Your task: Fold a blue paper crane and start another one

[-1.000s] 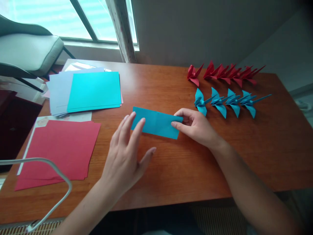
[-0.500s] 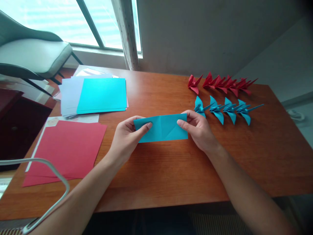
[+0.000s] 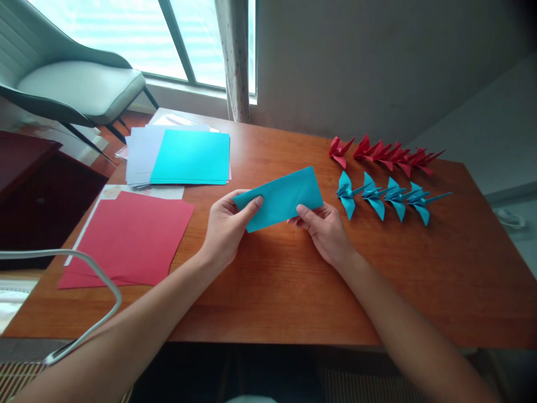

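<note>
Between my hands is a blue sheet of origami paper (image 3: 280, 196), folded into a long rectangle with faint creases and held tilted, its right end higher, above the table. My left hand (image 3: 230, 226) pinches the left end, thumb on top and fingers behind. My right hand (image 3: 325, 229) grips the lower right edge, with the thumb on the front and fingertips showing underneath. To the right stand a row of blue paper cranes (image 3: 371, 196) and, behind it, a row of red paper cranes (image 3: 381, 154).
Blue sheets (image 3: 193, 157) lie on white paper at the back left of the wooden table (image 3: 268, 302). Red sheets (image 3: 134, 240) are stacked nearer on the left. A white cable (image 3: 100, 274) loops by my left forearm. A chair (image 3: 79, 84) stands near the window.
The folded blue paper has gone from nearly level to tilted, its right end raised. My right hand has shifted from the upper right corner to the lower edge. The view has shifted slightly.
</note>
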Available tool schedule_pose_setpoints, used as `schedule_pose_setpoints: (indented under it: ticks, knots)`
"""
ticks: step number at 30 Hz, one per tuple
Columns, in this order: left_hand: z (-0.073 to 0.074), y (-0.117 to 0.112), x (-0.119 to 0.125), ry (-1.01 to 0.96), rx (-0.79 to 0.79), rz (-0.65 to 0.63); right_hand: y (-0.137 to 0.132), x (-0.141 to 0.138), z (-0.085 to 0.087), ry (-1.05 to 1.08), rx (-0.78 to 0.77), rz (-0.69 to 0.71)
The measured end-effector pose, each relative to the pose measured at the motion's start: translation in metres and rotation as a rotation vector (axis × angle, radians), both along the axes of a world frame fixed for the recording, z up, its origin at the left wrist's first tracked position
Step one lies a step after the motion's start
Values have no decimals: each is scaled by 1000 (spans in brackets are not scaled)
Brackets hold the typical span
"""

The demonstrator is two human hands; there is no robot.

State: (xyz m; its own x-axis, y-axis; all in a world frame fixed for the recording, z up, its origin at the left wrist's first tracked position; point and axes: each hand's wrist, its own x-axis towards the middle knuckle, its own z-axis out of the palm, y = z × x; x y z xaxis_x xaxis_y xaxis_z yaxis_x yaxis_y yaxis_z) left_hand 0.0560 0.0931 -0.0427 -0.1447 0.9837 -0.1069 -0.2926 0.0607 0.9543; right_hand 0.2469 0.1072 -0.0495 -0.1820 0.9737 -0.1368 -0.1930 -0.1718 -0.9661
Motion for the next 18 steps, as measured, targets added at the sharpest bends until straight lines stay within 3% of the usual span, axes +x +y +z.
schedule_pose_setpoints:
  ticks: [6,9,11,14,18]
  knots:
    - [-4,25,18,73,165,128,12,-31,-9,-107,108,-263]
    - [-6,44,26,-80,172,126,29,-41,-13,-127,164,-379]
    - [-7,51,29,-103,183,72,39,-43,-14,-169,199,-426]
    - [-9,51,30,60,186,-76,48,-40,-15,-196,230,-460]
    - [-11,48,29,203,203,-125,47,-36,-15,-196,245,-425]
